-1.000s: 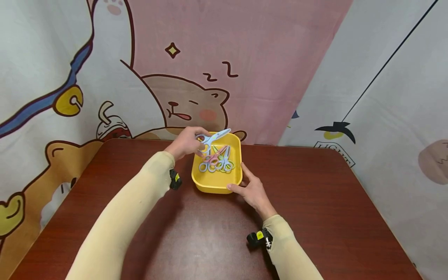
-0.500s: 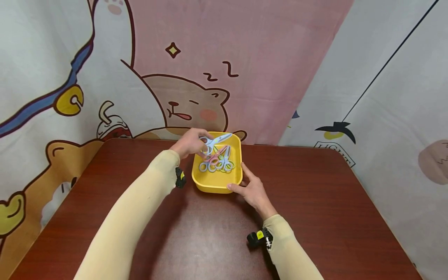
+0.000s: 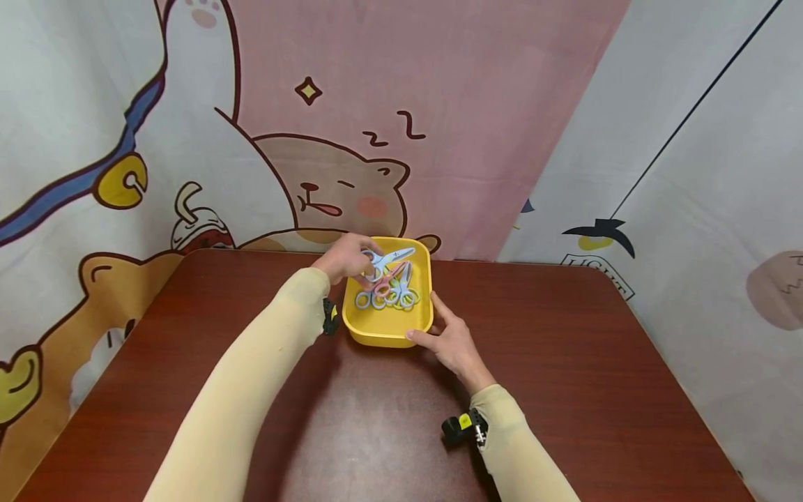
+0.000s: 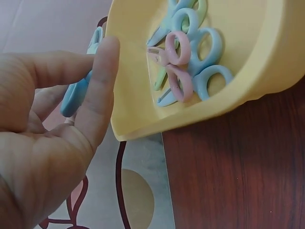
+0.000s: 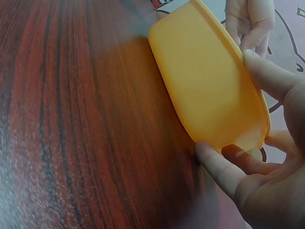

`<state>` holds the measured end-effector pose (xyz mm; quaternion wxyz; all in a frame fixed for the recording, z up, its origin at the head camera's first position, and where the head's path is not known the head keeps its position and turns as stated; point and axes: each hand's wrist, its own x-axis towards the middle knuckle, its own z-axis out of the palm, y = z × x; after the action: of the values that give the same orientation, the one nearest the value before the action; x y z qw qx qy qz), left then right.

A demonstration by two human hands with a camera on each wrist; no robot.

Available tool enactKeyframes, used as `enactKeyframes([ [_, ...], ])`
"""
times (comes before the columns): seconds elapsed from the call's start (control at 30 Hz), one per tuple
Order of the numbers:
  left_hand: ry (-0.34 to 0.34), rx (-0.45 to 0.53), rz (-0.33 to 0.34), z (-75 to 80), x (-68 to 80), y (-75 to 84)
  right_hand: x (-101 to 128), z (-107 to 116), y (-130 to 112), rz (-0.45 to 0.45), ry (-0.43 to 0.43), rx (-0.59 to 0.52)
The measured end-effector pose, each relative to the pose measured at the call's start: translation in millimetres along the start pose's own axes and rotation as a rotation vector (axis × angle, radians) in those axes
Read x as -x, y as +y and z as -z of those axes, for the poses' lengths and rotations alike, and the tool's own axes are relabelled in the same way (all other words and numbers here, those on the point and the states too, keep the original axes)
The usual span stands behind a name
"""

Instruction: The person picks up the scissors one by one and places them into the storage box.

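Note:
A pair of light-blue scissors (image 3: 399, 256) is pinched by its handle in my left hand (image 3: 346, 259), over the far left part of a yellow plastic bin (image 3: 384, 330). Its blades point right. Below it in the bin lies a heap of several more scissors: pink scissors (image 3: 381, 288) on top, with blue scissors (image 4: 209, 52) and green ones around them. In the left wrist view, the held scissors' blue handle (image 4: 75, 98) shows behind my fingers. My right hand (image 3: 456, 351) holds the bin's near right corner, thumb at the rim and fingers along the side.
The bin stands on a dark red-brown wooden table (image 3: 533, 348) near its back edge. Behind the table hangs a cloth (image 3: 470, 125) printed with cartoon animals. Each wrist wears a small black camera (image 3: 461, 427).
My left hand has moved right and slightly down with the blue scissors, which now hang lower over the heap. The right hand and bin stay in place.

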<state>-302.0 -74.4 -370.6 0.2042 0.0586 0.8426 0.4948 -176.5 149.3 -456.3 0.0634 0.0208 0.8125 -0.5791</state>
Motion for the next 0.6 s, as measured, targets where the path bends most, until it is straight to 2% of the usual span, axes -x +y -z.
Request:
enactKeyframes([
  [0.2,-0.01,-0.059,0.017,-4.1,-6.8,0.3,-0.4,1.3,0.5,0.003,-0.006,-0.011],
  [0.33,-0.034,-0.07,0.028,-6.3,-10.3,0.6,0.2,1.6,0.3,0.009,-0.008,-0.015],
  [0.6,-0.04,-0.095,0.072,-11.4,-16.5,1.1,0.8,0.8,-0.2,0.021,-0.015,-0.033],
])
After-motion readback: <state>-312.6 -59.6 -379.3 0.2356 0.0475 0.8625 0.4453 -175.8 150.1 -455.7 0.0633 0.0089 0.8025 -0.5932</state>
